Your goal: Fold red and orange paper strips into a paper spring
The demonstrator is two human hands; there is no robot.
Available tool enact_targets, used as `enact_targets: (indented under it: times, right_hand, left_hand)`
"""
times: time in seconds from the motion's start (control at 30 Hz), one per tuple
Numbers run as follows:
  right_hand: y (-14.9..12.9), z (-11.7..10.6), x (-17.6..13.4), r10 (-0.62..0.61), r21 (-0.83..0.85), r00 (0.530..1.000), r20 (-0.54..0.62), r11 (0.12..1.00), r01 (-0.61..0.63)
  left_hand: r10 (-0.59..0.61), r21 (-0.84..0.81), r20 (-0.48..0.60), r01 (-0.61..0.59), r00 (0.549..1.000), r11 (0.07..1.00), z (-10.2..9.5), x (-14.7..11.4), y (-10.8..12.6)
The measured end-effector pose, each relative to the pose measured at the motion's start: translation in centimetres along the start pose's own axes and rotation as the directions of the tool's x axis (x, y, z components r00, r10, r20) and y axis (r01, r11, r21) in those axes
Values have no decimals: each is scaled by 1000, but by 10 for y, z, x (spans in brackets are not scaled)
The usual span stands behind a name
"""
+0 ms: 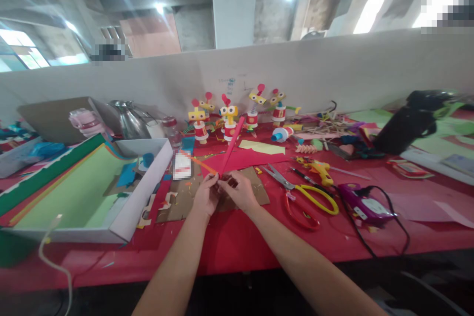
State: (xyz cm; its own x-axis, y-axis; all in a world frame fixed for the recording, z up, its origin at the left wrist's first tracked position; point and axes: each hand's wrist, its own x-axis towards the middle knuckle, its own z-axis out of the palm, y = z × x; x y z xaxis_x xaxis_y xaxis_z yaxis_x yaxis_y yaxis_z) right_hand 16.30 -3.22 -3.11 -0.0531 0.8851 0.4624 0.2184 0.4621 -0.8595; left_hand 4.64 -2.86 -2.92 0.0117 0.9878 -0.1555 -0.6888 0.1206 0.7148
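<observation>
My left hand (207, 194) and my right hand (239, 190) meet fingertip to fingertip above a piece of brown cardboard (181, 206). Both are closed in a pinch. From between the fingers an orange paper strip (199, 161) slants up to the left. A wider red paper strip (232, 147) rises to the right, its lower end at my right fingertips. The two strips meet at the pinch, where the fingers hide how they join. Behind them stand several paper-cup figures (230, 117) with yellow heads and big eyes.
To the left is a white box (122, 235) with coloured paper sheets. Large scissors (319, 199) lie to the right, near a yellow glue gun (321, 172) and a purple corded device (365, 203). A black bottle (409, 123) stands farther right. A low grey partition (326, 69) runs behind.
</observation>
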Motion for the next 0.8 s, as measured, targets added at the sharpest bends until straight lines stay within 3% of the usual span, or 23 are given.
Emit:
enact_targets:
  times: [0.23,0.47,0.63,0.8]
  right_hand:
    - [12,1,4,-2,-4,1000,-27,1000,2]
    - [17,0,5,81,96,995,63,992,-86]
    - [10,-1,6,196,224,966,167,947,-231]
    - [7,-2,5,200,256,969,147,938,-233]
  left_hand:
    - [96,158,14,-97,995,983,2,0,-2]
    - [199,287,19,-196,980,938,0,-2,0]
    - [189,263,7,-184,982,947,5,-7,5]
    - [193,240,-7,-186,981,953,3,-4,3]
